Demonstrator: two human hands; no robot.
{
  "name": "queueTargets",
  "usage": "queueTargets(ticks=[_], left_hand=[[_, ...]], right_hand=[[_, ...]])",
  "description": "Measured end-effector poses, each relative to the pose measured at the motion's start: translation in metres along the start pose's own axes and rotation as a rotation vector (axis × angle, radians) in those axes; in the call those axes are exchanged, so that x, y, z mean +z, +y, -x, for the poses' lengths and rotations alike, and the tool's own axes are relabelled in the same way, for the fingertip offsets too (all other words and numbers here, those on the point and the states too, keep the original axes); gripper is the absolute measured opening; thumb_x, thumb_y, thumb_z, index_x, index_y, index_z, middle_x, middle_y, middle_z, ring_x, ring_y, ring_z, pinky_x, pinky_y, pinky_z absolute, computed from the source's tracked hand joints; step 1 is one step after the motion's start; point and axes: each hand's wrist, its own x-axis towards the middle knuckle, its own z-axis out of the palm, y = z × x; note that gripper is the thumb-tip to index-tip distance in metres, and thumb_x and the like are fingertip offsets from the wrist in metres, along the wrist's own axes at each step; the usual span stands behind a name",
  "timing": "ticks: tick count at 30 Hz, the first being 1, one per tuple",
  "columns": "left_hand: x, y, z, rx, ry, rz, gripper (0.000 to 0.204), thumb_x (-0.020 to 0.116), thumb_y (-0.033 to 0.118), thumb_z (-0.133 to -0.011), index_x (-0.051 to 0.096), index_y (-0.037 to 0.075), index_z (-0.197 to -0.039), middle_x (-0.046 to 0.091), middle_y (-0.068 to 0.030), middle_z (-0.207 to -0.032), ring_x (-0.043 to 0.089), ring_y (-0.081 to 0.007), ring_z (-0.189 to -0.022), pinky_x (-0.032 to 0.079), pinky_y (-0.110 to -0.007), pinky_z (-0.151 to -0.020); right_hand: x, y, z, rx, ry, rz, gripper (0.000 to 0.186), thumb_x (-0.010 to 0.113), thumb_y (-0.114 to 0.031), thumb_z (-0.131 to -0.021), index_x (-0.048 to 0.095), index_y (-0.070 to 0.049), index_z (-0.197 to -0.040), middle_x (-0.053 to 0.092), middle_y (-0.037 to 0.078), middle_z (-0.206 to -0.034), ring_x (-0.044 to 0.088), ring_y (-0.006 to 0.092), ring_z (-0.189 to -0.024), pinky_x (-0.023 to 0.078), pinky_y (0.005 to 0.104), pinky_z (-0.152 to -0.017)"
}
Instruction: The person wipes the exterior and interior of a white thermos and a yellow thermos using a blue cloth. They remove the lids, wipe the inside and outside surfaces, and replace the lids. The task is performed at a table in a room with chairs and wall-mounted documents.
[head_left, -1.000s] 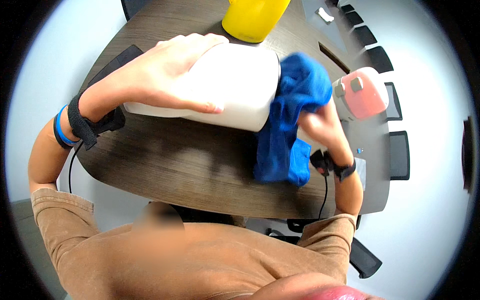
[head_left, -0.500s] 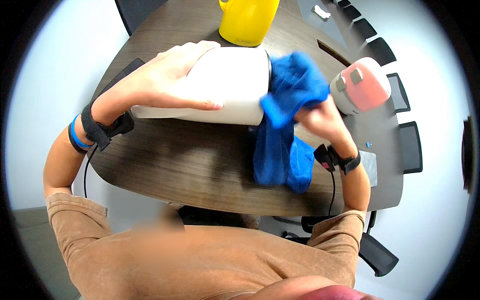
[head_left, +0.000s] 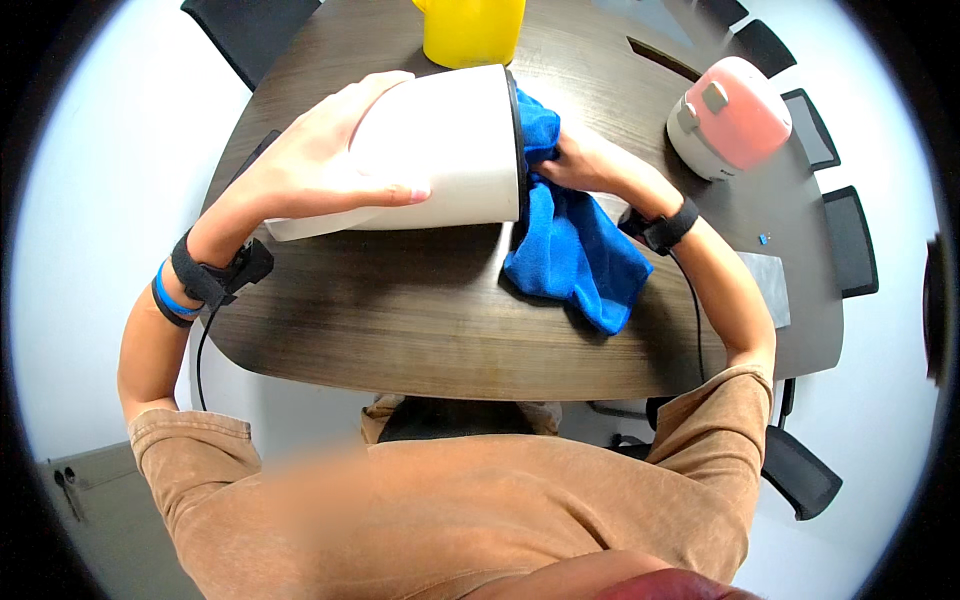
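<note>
A white container with a dark rim (head_left: 453,140) lies on its side, raised a little over the dark wooden table (head_left: 370,330). My left hand (head_left: 335,150) grips it from the left, fingers over the top and thumb along the near side. A blue cloth (head_left: 575,260) hangs from the container's open right end onto the table. My right hand (head_left: 575,160) is closed on the cloth at that opening, its fingertips hidden by the bunched fabric. Black straps circle both wrists, with cables running from them.
A yellow jug (head_left: 470,25) stands beyond the container. A pink and white appliance (head_left: 738,120) is to the right, with a grey sheet (head_left: 765,285) and a small blue item (head_left: 763,238) nearer me. Black chairs (head_left: 848,240) surround the table.
My right hand has moved up and leftward into the container's mouth, taking part of the cloth with it; the cloth's hanging end has risen. My view has shifted slightly.
</note>
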Motion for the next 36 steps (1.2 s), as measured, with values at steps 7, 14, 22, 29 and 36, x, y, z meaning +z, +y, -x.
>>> queueTargets(ticks=[7,14,22,29,36], left_hand=[[0.003,-0.003,0.0,-0.036,0.03,0.053,0.108,0.088,0.058,-0.078,0.043,0.0,-0.158,0.055,-0.024,-0.149,0.054,-0.037,-0.14,0.044,-0.045,-0.118],[0.006,-0.002,-0.006,-0.119,0.046,0.025,0.112,0.085,0.066,-0.077,0.043,0.0,-0.157,0.056,-0.0259,-0.147,0.055,-0.0397,-0.139,0.046,-0.049,-0.116],[0.0,0.007,-0.004,0.055,-0.012,-0.048,0.109,0.086,0.06,-0.078,0.043,-0.003,-0.157,0.054,-0.027,-0.148,0.052,-0.0404,-0.141,0.042,-0.049,-0.119],[0.001,0.005,0.01,0.148,0.058,-0.119,0.112,0.08,0.068,-0.079,0.043,-0.004,-0.156,0.052,-0.0283,-0.151,0.048,-0.0448,-0.144,0.03,-0.061,-0.125],[0.004,-0.002,0.008,0.062,0.14,-0.225,0.101,0.078,0.071,-0.082,0.042,0.007,-0.152,0.056,-0.0232,-0.144,0.054,-0.0447,-0.141,0.011,-0.076,-0.125]], right_hand=[[-0.041,-0.058,0.029,-0.072,-0.334,-0.035,0.045,0.084,-0.01,-0.079,0.071,0.003,-0.12,0.067,0.028,-0.123,0.068,0.0464,-0.111,0.058,0.0475,-0.097],[-0.069,-0.095,0.058,-0.228,-0.163,-0.054,0.048,0.086,-0.026,-0.078,0.071,-0.01,-0.121,0.069,0.02,-0.113,0.069,0.0412,-0.103,0.059,0.0472,-0.087],[-0.084,-0.071,0.012,-0.178,0.381,-0.044,0.041,0.083,-0.018,-0.084,0.072,-0.014,-0.123,0.071,0.02,-0.111,0.071,0.0402,-0.102,0.058,0.0477,-0.09],[-0.043,0.014,0.004,0.151,-0.31,0.462,0.048,0.082,-0.04,-0.085,0.073,-0.004,-0.116,0.069,0.023,-0.126,0.07,0.0403,-0.113,0.059,0.0485,-0.097],[-0.114,-0.034,0.014,0.515,-0.691,0.845,0.063,0.09,-0.062,-0.072,0.083,-0.012,-0.11,0.082,0.014,-0.106,0.08,0.0371,-0.097,0.064,0.0541,-0.084]])
